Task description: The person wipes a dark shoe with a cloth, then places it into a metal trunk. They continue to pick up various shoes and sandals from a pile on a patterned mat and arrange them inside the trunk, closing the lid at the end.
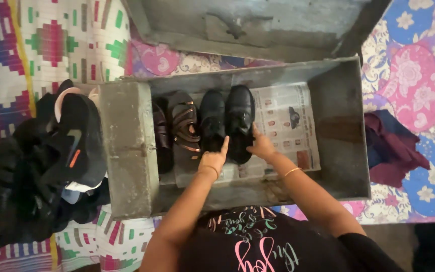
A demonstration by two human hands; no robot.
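Head view: I'm seeing left hand and right hand, fingers flat and gripping nothing, pressing the black shoes snug beside the brown sandals inside the metal trunk, on newspaper lining its floor.

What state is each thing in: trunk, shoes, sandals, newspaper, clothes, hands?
Metal trunk: lid open.
Black shoes: upright, side by side inside.
Brown sandals: inside, beside shoes.
Newspaper: flat, lining the bottom.
Dark clothes: heaped outside.
Left hand, right hand: touching shoes.
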